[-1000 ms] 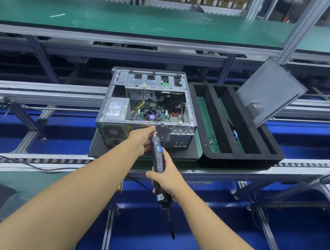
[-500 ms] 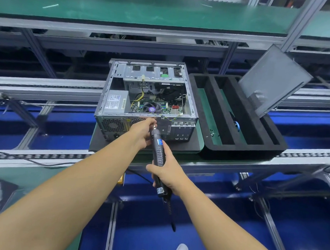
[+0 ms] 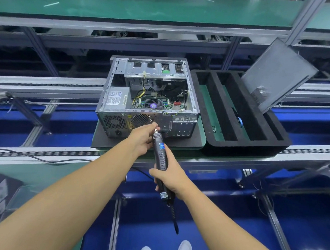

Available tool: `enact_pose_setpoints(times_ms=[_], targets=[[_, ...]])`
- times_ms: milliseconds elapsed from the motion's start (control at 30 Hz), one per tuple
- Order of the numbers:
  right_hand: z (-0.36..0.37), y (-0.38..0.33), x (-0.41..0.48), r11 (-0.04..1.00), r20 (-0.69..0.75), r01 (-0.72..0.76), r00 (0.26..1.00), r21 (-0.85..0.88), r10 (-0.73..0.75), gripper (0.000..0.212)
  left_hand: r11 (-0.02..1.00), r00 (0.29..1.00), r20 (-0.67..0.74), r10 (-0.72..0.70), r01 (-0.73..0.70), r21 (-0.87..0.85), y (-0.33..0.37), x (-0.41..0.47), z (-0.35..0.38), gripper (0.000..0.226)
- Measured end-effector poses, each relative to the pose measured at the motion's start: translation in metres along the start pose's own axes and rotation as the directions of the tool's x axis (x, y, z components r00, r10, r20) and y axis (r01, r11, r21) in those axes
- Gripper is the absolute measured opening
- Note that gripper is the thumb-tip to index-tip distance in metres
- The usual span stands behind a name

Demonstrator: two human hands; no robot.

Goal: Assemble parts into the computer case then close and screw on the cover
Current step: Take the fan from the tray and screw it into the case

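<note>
Steel case point(image 3: 116, 97) | right grip point(image 3: 170, 178) clenches ribbed screwdriver point(image 3: 160, 152) | left grip point(image 3: 143, 136) pinches its tip (chrome)

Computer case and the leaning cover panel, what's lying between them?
A black foam tray with long slots lies between the computer case and the cover panel; the head view shows it.

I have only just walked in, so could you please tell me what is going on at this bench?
A person is working on an open grey metal computer case on the conveyor line. The right hand grips a black electric screwdriver, its tip at the case's rear panel, while the left hand holds the tool near its tip. The dark grey side cover is off, propped in a black foam tray beside it.
</note>
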State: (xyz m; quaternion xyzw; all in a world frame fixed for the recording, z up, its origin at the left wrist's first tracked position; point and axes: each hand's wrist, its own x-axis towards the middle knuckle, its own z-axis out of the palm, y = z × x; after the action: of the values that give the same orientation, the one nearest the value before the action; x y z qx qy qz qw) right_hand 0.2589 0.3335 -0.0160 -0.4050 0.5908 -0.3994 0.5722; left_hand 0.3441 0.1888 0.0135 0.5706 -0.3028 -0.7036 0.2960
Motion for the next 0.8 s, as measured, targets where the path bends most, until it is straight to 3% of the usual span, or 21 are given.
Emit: enact_pose_setpoints(times_ms=[800], targets=[[-0.006,-0.010,0.016,0.999,-0.010,0.036,0.999,0.026,-0.036,0.098,0.999,0.999,-0.007,0.037,-0.037,-0.010,0.020,0.006,0.008,0.023]])
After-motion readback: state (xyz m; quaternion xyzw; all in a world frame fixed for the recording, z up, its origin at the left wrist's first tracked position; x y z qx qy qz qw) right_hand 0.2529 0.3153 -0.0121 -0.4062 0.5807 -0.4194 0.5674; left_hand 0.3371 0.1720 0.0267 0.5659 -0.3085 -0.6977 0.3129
